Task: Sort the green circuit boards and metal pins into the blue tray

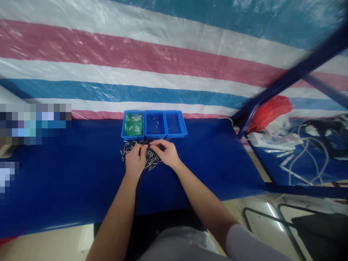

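Observation:
A loose pile of thin metal and black pin-like pieces [152, 163] lies on the blue table, and both hands are over it. My left hand [135, 160] is on the pile's left side, thumb and fingers drawn together in a pinch. My right hand [168, 154] comes in from the right, its fingertips also pinched and nearly meeting those of the left. Whatever is between the fingertips is too small to name. Just behind the pile stand three joined blue bins: the left bin [124, 125] holds green-and-clear packets, while the middle bin [151, 127] and right bin [178, 125] hold a few small pieces.
The blue tabletop [81, 174] stretches to both sides. A striped plastic sheet [163, 83] hangs behind it. On the right are a dark blue frame post [272, 87], a red plastic bag [272, 110], a white power strip [272, 140] and loose cables. A chair [320, 228] stands lower right.

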### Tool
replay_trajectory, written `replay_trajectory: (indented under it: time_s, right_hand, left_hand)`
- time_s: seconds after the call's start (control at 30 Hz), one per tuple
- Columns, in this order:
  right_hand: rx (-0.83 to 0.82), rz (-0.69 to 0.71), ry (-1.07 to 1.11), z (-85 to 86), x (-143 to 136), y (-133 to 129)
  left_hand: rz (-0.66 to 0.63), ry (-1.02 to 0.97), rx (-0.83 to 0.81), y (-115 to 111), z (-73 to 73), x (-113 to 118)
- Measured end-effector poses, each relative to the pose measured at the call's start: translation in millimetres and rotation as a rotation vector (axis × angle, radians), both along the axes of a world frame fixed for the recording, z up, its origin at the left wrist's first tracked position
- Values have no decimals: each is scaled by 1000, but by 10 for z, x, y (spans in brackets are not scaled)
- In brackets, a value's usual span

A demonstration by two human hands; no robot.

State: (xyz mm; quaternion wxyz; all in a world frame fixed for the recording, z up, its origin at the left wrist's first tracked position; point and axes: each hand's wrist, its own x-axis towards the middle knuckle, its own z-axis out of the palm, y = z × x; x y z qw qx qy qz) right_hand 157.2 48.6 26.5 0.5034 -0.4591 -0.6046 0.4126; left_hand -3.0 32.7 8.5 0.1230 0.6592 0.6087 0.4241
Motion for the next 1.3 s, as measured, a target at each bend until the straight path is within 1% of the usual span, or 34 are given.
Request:
replay_trajectory:
  time_s: [0.2, 0.27, 0.37, 0.43, 0.57, 0.7, 0.77, 0.87, 1.0, 1.13, 1.3]
  right_hand:
    - [86, 68, -83, 3, -2, -21]
    - [96, 63, -97, -7, -4, -17]
    - [68, 35, -86, -16, -6, -9]
    - [48, 31, -67, -13, -7, -8]
    - [30, 71, -5, -13, -6, -10]
    - [-16, 119, 85, -81, -13, 0]
    - [-36, 154, 152, -122, -22, 4]
    - [-70, 190, 184, -142, -36, -4]
    - [-62, 145, 154, -96, -39, -18]
    - [-51, 86, 126, -51, -26, -8]
    - [-27, 9, 74, -42, -3, 12]
  left_hand:
    - [-8, -6, -17, -18, -6, -14]
    - [-28, -32, -15, -28, 2, -10]
    - [-49, -60, 25, -41, 15, 7]
    - [-53, -58, 54, -48, 23, 22]
    - [-87, -40, 113, -52, 36, 56]
    - [-133, -43, 127, -40, 28, 80]
    - [-135, -47, 136, -28, 11, 80]
    - [-109, -36, 167, -16, -15, 67]
    - [-79, -33, 147, -22, -22, 47]
    - [-23, -57, 102, -37, -10, 37]
    - [-54, -49, 78, -43, -4, 36]
